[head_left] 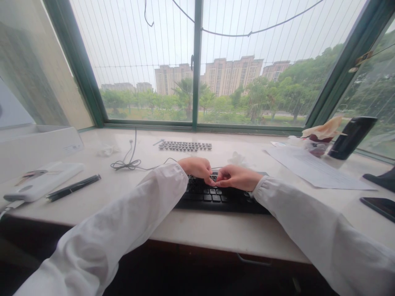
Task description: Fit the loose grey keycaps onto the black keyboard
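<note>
A black keyboard lies on the white desk before me, its upper middle partly covered by my hands. My left hand and my right hand meet over its upper rows, fingertips touching or nearly so. Both are closed in a pinch, and whatever they may hold is too small to make out. Behind the keyboard, loose keycaps stand in neat rows. Some key places near my fingers look bare, though the hands hide much of that area.
A bundled black cable lies left of the keyboard. Further left are a black pen and a white power strip. Paper sheets, a dark upright container and a phone are on the right. Crumpled clear plastic sits behind my right hand.
</note>
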Motion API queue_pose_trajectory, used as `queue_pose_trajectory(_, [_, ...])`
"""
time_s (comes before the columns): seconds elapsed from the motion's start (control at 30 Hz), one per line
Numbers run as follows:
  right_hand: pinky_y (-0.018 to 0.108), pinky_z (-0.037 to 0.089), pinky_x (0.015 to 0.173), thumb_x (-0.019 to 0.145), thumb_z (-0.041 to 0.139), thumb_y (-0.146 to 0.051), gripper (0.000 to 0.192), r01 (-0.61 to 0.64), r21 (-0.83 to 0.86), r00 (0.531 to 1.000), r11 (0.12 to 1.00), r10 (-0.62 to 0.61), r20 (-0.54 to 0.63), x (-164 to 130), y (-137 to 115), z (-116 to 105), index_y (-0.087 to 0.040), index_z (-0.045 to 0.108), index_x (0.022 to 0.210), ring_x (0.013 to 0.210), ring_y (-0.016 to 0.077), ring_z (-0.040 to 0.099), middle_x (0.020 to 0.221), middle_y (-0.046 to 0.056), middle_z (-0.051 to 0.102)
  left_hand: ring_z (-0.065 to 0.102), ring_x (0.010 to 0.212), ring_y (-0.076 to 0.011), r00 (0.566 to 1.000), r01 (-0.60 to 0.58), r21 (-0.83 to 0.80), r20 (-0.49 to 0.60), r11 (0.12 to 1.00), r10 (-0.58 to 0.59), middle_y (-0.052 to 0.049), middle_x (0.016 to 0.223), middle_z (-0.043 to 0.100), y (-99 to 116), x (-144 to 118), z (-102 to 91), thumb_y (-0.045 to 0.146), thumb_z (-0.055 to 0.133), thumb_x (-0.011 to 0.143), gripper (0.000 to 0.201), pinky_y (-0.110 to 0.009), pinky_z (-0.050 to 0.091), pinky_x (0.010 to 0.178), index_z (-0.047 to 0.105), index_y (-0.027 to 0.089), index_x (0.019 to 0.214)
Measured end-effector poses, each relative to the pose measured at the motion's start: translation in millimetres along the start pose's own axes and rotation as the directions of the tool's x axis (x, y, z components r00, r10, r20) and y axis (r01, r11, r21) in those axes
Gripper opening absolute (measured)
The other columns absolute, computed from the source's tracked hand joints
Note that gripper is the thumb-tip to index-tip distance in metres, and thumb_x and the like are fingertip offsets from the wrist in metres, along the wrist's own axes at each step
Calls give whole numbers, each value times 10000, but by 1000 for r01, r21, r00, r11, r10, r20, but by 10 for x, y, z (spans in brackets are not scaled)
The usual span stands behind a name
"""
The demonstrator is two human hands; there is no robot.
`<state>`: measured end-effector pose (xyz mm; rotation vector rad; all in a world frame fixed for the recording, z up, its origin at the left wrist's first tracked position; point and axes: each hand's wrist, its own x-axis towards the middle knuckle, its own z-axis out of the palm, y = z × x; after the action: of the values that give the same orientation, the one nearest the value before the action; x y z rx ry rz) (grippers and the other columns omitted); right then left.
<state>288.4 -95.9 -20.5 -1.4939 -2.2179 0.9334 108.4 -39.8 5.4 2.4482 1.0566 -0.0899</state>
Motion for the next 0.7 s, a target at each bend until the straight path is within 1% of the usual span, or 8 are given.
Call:
queue_pose_trajectory(0.13, [259,275,530,652,701,-500,355,13,14,999,1000,-13,30,31,0,-9,-156,623,695,573,105,401,572,-35,499,294,517,-104,999,-43,-4,30,999,44,65,459,328,3,39,-19,481,764,533,448,-284,189,542,427,188,498])
queue_pose_trajectory(0.27, [258,303,546,649,708,-439,295,-2,-11,999,1000,2,39,46,-3,-9,-156,628,676,598,114,434,596,-23,537,290,519,-105,999,-29,22,46,999,28,67,456,326,38,70,-21,404,782,497,434,-284,193,553,406,189,470])
queue_pose_trajectory(0.33, [260,318,560,653,708,-426,281,6,-26,999,1000,-5,41,38,-4,-2,-155,639,677,612,120,453,610,-16,557,297,523,-109,998,-23,31,53,999,21,67,459,326,46,61,-13,388,774,512,431,-286,195,558,392,191,474])
queue_pose_trajectory(0.4, [264,328,570,668,701,-442,293,22,-21,999,1000,-21,37,20,-1,8,-155,648,694,612,122,460,615,-14,567,307,533,-112,998,-27,-7,53,1000,28,68,472,329,28,31,-2,412,766,534,431,-285,190,559,395,194,505])
queue_pose_trajectory(0.5, [266,344,576,675,696,-482,337,28,25,1000,999,-29,12,-17,6,4,-151,652,719,603,121,463,614,-12,569,304,545,-110,998,-51,-120,34,991,55,71,501,338,-57,-23,-14,482,765,545,443,-278,186,552,426,198,574])
queue_pose_trajectory(0.6, [269,365,588,689,681,-501,357,31,35,990,999,-25,-139,-65,5,-69,-147,652,732,627,132,487,652,9,597,314,548,-105,998,-54,-214,-47,975,44,65,541,364,-189,-63,-102,531,753,566,456,-268,206,539,448,196,614])
queue_pose_trajectory(0.63, [272,374,601,704,672,-497,350,27,15,975,1000,-23,-219,-81,9,-110,-149,657,740,647,138,503,679,18,614,334,551,-106,995,-34,-230,-98,973,11,60,556,386,-237,-73,-147,531,751,574,449,-265,222,538,458,194,622])
queue_pose_trajectory(0.7, [279,387,633,738,651,-476,317,-9,-66,917,998,-18,-399,-112,37,-198,-161,675,761,687,151,532,731,31,640,391,570,-111,972,7,-242,-225,970,-63,42,596,454,-333,-94,-238,531,739,600,424,-257,265,546,492,190,646])
